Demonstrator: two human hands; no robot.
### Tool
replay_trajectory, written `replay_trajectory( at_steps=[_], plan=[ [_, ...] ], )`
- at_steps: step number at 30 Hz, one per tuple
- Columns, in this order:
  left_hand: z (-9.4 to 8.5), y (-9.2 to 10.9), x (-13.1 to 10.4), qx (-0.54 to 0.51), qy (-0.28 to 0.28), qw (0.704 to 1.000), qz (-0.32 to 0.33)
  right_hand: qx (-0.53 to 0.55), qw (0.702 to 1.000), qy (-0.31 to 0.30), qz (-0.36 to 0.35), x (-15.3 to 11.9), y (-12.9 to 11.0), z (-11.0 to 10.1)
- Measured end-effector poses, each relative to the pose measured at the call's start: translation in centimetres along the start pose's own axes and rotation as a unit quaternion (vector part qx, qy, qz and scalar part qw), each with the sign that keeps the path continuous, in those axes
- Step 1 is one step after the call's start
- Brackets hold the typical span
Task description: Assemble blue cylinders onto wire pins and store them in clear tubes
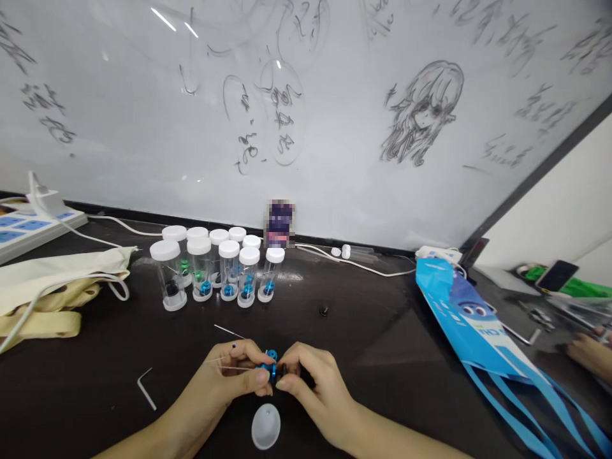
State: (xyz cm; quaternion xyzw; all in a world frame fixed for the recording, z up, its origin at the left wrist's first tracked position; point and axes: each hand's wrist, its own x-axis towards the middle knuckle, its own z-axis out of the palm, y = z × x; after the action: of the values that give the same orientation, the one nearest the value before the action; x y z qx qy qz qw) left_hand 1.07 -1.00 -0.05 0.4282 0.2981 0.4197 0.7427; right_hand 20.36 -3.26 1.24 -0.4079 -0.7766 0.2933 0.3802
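Note:
My left hand [228, 376] pinches a small blue metal part [272, 355] between thumb and fingers. Thin pale rods [236, 368] stick out to the left from the same grip. Close against it, my right hand [319, 386] holds a small black piece [281, 371] in its fingertips, at the right side of the blue part. Whether the two pieces are joined is hidden by my fingers. Just below my hands lies a white translucent cap [266, 427]. An L-shaped hex key [146, 390] rests on the table to the left.
Clear tubes with white caps [229, 248], several holding blue, green or black parts, stand at the back left. A small black piece [324, 311] lies mid-table. A blue bag [449, 312] is at right, cloth [52, 293] at left. Another person's hand [590, 354] is far right.

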Motion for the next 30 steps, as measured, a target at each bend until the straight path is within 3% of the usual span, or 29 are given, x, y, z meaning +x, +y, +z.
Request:
replay_trajectory(
  at_steps=[8,13,23,30],
  plan=[
    [0.08,-0.16,0.04,0.007,-0.006,1.000,0.003,-0.013,0.999,-0.027,-0.014,0.03,0.23,-0.03],
    [0.07,-0.10,0.00,-0.007,0.012,1.000,0.010,-0.020,1.000,-0.016,-0.007,0.02,0.28,-0.03],
    [-0.15,-0.03,0.01,-0.007,-0.006,1.000,0.019,0.003,1.000,0.012,-0.013,0.01,0.11,0.09],
    [-0.09,-0.15,-0.02,-0.004,-0.008,1.000,0.001,-0.029,0.999,-0.018,0.003,0.23,0.08,-0.07]
  ],
)
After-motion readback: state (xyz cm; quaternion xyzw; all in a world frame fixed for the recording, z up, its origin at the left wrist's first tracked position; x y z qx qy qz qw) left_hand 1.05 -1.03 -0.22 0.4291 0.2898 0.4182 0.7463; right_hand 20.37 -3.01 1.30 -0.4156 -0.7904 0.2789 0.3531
